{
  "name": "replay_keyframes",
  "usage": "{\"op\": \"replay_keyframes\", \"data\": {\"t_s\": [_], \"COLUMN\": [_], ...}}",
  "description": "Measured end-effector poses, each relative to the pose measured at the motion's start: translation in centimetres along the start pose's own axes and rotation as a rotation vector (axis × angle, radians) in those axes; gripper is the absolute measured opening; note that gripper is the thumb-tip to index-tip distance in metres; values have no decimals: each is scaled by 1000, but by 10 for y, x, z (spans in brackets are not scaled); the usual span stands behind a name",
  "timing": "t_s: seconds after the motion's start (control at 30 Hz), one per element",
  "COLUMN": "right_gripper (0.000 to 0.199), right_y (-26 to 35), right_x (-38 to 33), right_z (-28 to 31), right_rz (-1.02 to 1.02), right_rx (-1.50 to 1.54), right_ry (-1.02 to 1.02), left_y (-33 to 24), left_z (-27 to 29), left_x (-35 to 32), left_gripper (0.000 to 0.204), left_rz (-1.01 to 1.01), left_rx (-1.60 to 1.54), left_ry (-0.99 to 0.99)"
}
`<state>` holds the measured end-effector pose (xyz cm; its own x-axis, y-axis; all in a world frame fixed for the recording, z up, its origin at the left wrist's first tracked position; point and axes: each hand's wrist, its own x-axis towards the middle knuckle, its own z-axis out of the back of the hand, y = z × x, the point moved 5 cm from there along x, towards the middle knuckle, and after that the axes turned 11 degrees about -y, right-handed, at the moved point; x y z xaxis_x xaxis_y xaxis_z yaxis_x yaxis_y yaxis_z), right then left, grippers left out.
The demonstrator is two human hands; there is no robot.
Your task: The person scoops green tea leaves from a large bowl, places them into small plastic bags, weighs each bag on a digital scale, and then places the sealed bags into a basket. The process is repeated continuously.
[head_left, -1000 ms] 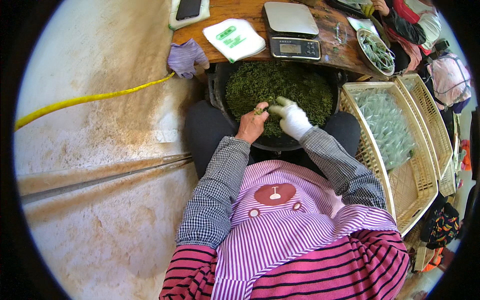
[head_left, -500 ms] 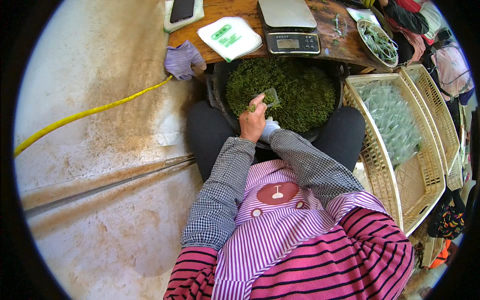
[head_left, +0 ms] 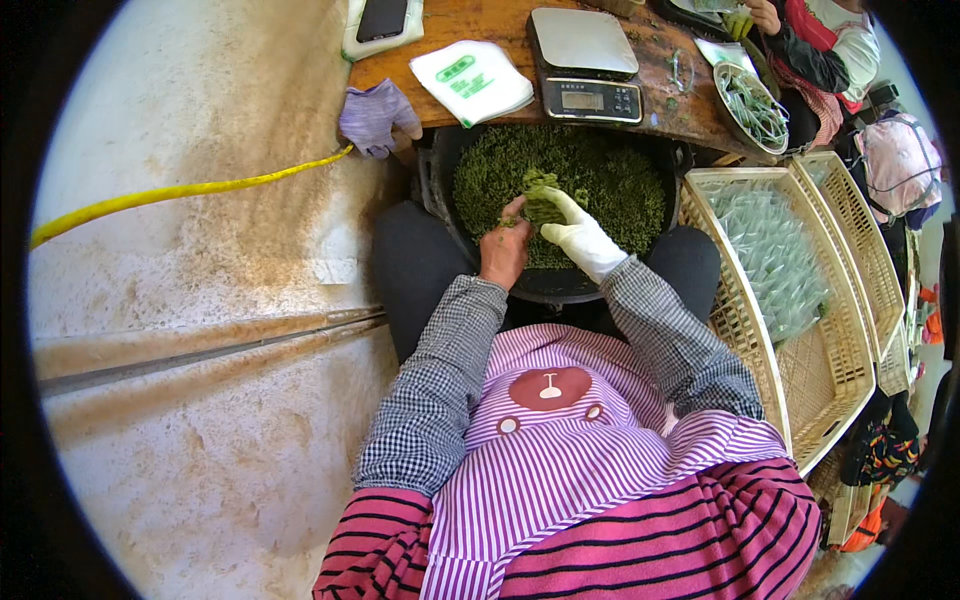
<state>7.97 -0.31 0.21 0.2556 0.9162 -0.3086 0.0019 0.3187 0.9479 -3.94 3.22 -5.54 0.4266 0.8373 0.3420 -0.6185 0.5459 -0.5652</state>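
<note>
A round black tub [head_left: 560, 291] between my knees holds a mass of small green grains or sprigs [head_left: 615, 190]. My bare left hand [head_left: 505, 250] is over its near part, fingers curled at a small clear plastic bag, now mostly hidden by greens and fingers. Across from it, my white-gloved right hand [head_left: 582, 238] has thumb and fingers round a green clump [head_left: 541, 206], close against the left fingertips. Some green bits cling to the left fingers.
On the wooden table [head_left: 480, 25] are a scale [head_left: 585, 70], a stack of printed bags [head_left: 472, 82], a phone [head_left: 382, 18] and a basket of ties [head_left: 750, 105]. A purple glove [head_left: 377, 118] hangs by a yellow hose [head_left: 190, 190]. Crates [head_left: 740, 300] with filled bags stand right; another person's hand [head_left: 764, 16] is beyond.
My right hand has come up from behind the left wrist to the left fingertips with a green clump. The left hand stays nearly in place; the bag is less visible. The view has shifted slightly.
</note>
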Motion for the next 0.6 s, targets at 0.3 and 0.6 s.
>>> {"op": "replay_keyframes", "data": {"t_s": [0.3, 0.6], "right_gripper": [42, 31], "right_y": [-21, -9], "right_x": [15, 28], "right_z": [-12, 17], "right_rz": [300, 252], "right_rx": [-1375, -852], "right_ry": [-38, -383], "left_y": [5, 1], "left_z": [-3, 3], "left_x": [-4, -7], "left_gripper": [2, 3], "left_rz": [-39, -52], "left_rx": [-88, -71], "left_ry": [-53, 3]}}
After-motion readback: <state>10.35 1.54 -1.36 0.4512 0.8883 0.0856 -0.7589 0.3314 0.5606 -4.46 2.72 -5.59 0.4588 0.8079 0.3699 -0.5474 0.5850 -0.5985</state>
